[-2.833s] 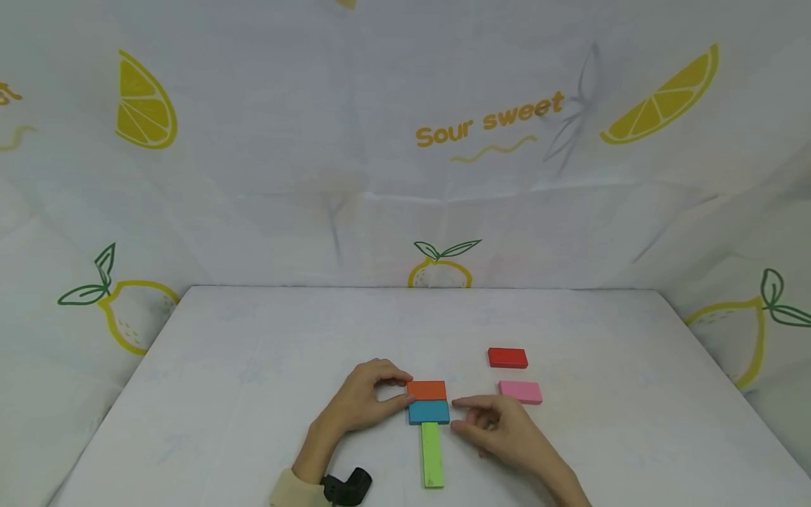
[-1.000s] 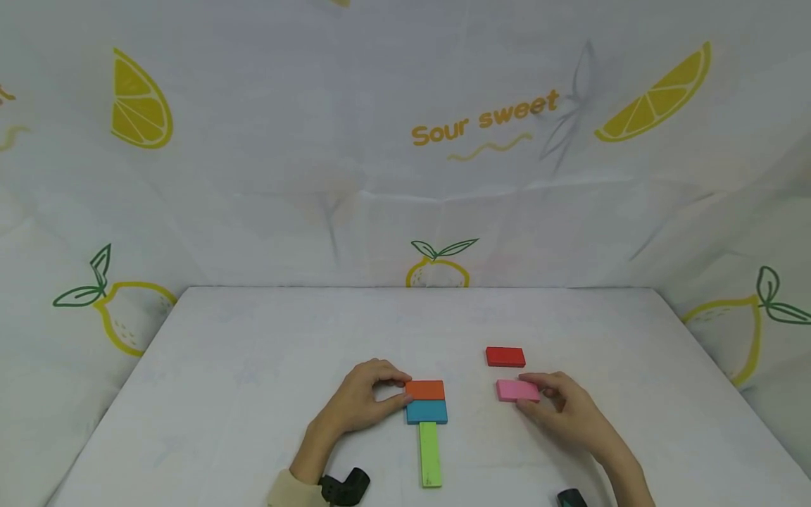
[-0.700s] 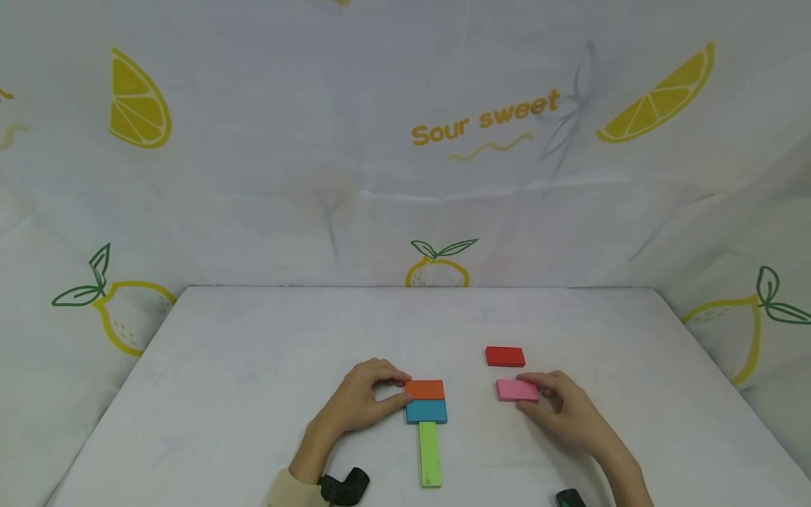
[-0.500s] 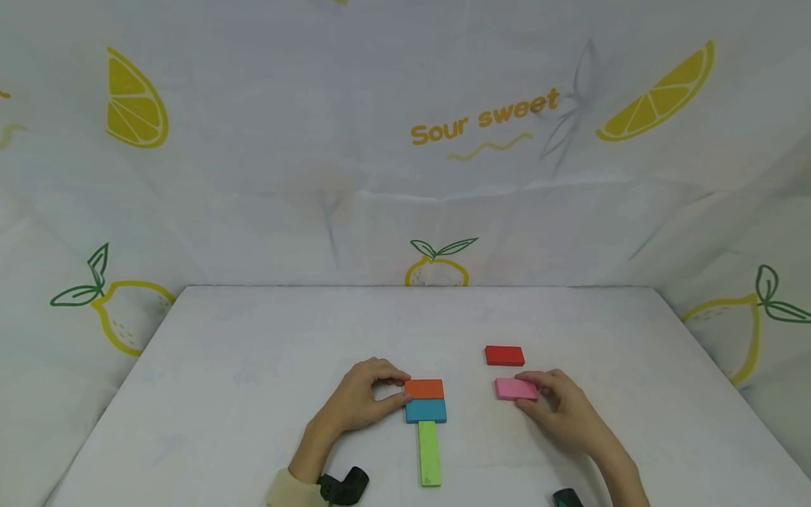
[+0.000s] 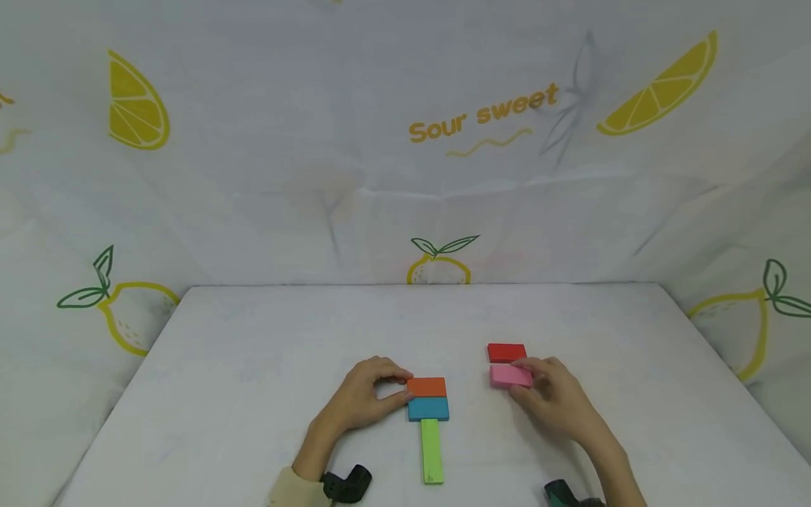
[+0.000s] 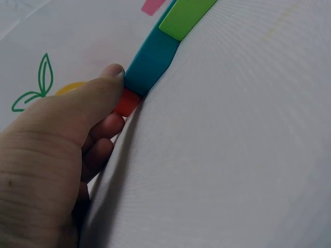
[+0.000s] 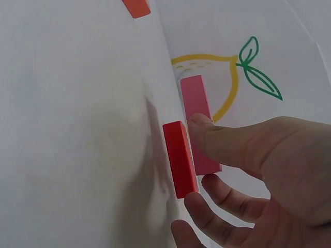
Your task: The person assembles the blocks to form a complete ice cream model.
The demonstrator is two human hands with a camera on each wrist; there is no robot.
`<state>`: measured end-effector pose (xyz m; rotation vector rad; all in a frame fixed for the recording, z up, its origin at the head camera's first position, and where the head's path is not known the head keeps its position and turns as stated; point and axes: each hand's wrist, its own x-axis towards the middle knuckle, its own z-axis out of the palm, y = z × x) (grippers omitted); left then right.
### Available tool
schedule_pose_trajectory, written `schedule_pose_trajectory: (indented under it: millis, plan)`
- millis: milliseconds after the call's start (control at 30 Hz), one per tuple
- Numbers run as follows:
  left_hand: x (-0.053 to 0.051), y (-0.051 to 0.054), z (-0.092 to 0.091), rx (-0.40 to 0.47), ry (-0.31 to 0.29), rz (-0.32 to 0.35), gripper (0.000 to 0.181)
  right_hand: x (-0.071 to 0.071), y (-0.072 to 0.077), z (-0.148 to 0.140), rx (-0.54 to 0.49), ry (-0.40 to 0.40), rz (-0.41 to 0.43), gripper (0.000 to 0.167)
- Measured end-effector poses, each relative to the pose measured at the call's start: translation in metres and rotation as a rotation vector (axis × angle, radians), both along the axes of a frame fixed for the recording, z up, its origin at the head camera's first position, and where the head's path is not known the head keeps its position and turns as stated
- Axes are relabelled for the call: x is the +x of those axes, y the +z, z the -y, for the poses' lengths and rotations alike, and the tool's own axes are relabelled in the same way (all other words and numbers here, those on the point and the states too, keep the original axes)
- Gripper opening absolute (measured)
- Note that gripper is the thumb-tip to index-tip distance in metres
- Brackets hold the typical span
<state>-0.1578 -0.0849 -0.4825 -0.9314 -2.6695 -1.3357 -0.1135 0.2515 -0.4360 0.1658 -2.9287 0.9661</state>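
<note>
The pink block (image 5: 502, 377) is pinched by its right half between the thumb and a finger of my right hand (image 5: 559, 403) — so most of it lies left of my grip, its long axis running left to right. It sits just on my side of the red block (image 5: 505, 351), nearly parallel; I can't tell whether they touch, or whether the pink one clears the table (image 5: 272, 324). Well to the left, my left hand (image 5: 362, 394) pinches the left end of the orange block (image 5: 427, 386), thumb by the corner where it meets the blue block (image 5: 429, 408); the green block (image 5: 432, 451) runs lengthwise toward me from there. My right wrist view shows what the head view hides — the thumb pressed on pink's long side, my lower fingers loosely bent beside red's end — but gives only a bit of orange, no blue or green.
</note>
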Motion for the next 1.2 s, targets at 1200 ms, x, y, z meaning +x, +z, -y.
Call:
schedule_pose_trajectory:
  millis: [1200]
  plan:
    - [0.001, 0.003, -0.001, -0.005, 0.001, -0.019, 0.023, -0.034, 0.016, 0.071, -0.062, -0.033, 0.143, 0.039]
